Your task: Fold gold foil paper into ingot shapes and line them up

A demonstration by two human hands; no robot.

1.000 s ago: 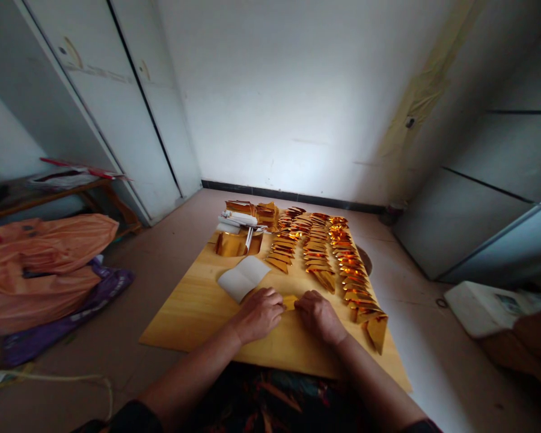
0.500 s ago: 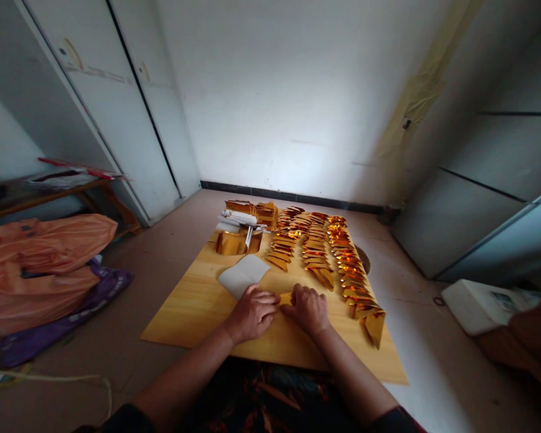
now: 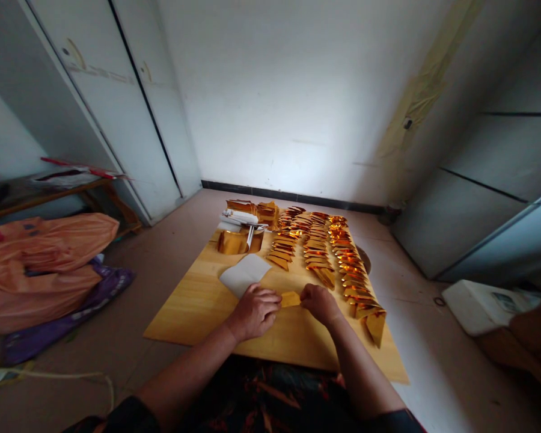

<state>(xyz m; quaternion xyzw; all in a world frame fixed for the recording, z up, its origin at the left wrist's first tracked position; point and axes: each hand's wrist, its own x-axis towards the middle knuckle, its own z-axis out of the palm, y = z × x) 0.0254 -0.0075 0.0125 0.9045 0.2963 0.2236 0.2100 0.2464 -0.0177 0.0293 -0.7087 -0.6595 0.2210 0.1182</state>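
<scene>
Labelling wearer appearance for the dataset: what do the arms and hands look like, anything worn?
Both hands, left hand and right hand, are bare: no gloves, and no rings or watch that I can make out. The forearms are uncovered too. Dark sleeves are pushed up near the elbows at the bottom edge of the head view. No markings visible.

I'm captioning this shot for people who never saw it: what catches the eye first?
Rows of shiny folded gold papers run up the right side of a wooden board on the floor. At its near edge the left hand and right hand pinch one gold piece between them.
</scene>
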